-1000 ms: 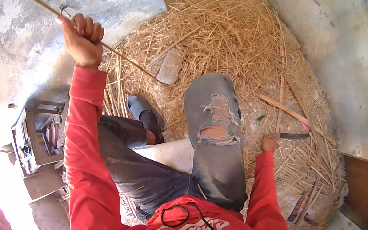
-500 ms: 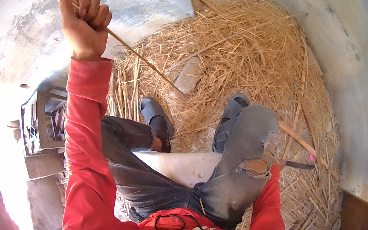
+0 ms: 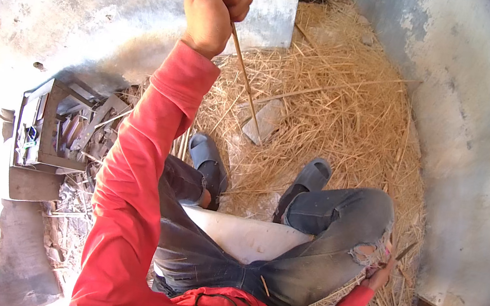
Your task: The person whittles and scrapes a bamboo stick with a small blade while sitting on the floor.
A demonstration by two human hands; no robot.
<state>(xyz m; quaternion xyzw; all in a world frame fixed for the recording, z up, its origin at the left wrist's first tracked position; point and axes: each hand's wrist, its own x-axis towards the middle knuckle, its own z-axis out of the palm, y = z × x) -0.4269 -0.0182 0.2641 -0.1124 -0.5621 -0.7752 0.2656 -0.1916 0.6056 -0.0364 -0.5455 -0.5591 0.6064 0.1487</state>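
Note:
Raised at the top, my left hand (image 3: 213, 6) is closed around a thin, straight cane stick (image 3: 243, 70). The stick slants down, and its lower end meets a flat grey block (image 3: 266, 118) lying in the straw beyond my feet. Beside my right knee, low on the right, my right hand (image 3: 378, 275) is closed on a knife (image 3: 406, 251) with a narrow dark blade pointing away from me. The knife's handle is mostly hidden by the fingers.
Loose straw and split strips (image 3: 354, 100) cover the floor. A whitewashed wall (image 3: 452, 121) curves along the right. On the left stands an old wooden box frame (image 3: 60, 161) with scraps. I sit on a white seat (image 3: 245, 236); grey slippers (image 3: 316, 173) are on my feet.
My left hand has moved right and farther away, bringing the stick to a steeper slant. My right knee has swung outward, and my right hand with the knife has come into view beside it.

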